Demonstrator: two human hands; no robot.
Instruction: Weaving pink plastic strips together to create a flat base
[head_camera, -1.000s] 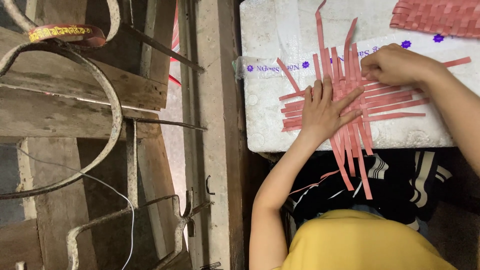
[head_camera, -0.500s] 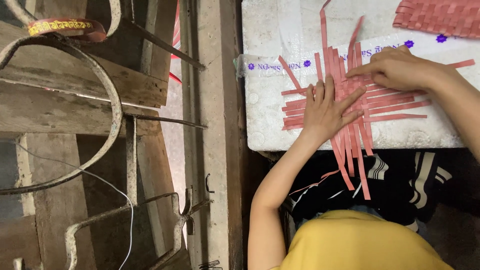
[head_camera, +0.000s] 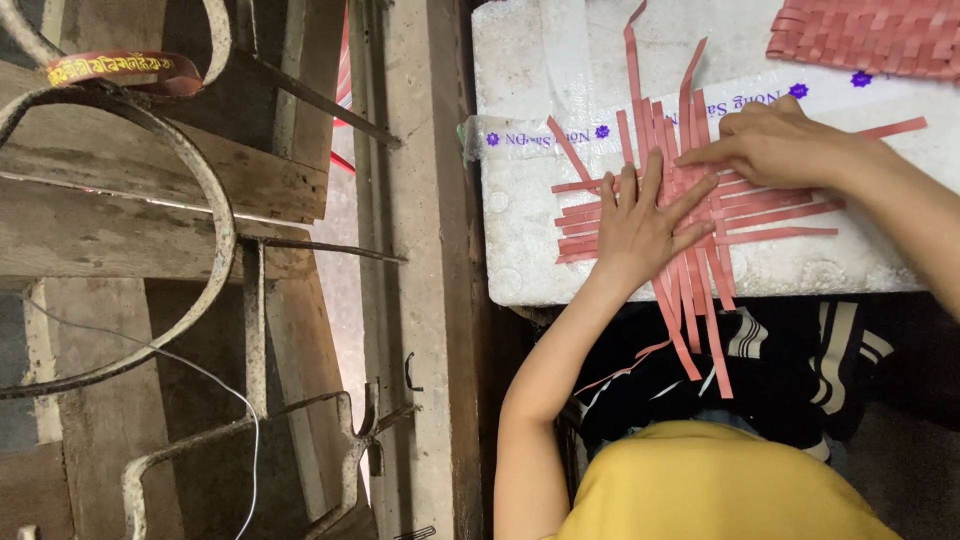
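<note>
Hands remain where they were a second ago. Left hand (head_camera: 640, 222) lies flat, fingers spread, pressing the pink strips (head_camera: 700, 215) near the front edge of the white foam box (head_camera: 520, 230). Right hand (head_camera: 775, 148) pinches a strip, fingers together. Finished woven mat (head_camera: 870, 35) occupies the far right corner; clear tape (head_camera: 560, 135) with purple print crosses the box.

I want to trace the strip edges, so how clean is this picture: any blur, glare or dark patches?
Head view: the red strips and both hands, left hand and right hand, look sharp; the white foam board is bright but not glaring; below the board's edge, the dark striped cloth sits in shadow.
</note>
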